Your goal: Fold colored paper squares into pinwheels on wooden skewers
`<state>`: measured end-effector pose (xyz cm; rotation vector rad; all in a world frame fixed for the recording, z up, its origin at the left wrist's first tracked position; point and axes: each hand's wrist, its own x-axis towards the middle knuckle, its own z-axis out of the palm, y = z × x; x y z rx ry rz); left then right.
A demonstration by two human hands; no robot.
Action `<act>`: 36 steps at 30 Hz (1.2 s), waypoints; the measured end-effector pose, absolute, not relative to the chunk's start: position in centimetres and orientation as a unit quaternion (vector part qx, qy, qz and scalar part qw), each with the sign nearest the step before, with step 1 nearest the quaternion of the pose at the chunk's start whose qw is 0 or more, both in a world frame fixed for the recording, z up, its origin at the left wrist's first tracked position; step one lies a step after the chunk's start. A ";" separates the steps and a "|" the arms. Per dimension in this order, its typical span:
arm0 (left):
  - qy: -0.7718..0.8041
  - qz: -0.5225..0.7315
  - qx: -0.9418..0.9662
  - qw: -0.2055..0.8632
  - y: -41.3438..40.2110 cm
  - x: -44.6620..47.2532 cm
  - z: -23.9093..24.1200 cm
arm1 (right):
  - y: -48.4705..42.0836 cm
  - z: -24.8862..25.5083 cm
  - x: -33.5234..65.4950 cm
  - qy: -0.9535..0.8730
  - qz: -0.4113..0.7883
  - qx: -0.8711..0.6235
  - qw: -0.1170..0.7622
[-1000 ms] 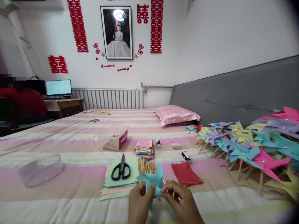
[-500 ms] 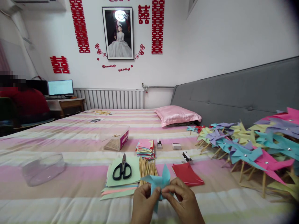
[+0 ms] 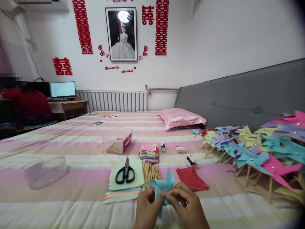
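Observation:
My left hand [image 3: 149, 201] pinches a light blue paper pinwheel [image 3: 162, 186] at its folded middle, thumb on the front. Fingertips of my right hand [image 3: 184, 198] are closed at the pinwheel's centre, on a small shiny pin [image 3: 166, 193]. Just beyond my hands lies a bundle of wooden sticks [image 3: 151, 171]. Left of the sticks, black-handled scissors [image 3: 125, 175] rest on a stack of coloured paper sheets [image 3: 137, 168]. A pile of red paper [image 3: 192, 178] lies beyond my right hand. Whether a stick is behind the pinwheel is hidden.
Finished pinwheels [image 3: 252, 159] crowd the right side by the grey headboard [image 3: 238, 92]. A small paper stack [image 3: 149, 152], a stapler-like black item [image 3: 191, 160], an open box [image 3: 119, 145] and a clear plastic ring [image 3: 45, 173] lie on the bed. A person [image 3: 26, 105] sits far left.
The small shiny pin now shows between my fingertips at the pinwheel's centre. Both hands stay almost in place, and the view has shifted very slightly.

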<state>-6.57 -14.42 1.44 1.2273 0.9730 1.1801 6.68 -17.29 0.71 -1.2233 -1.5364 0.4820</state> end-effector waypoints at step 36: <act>0.385 0.491 0.517 0.586 -14.8 -6.4 1.5 | -17.5 1.5 5.9 -0.545 0.376 -0.451 0.598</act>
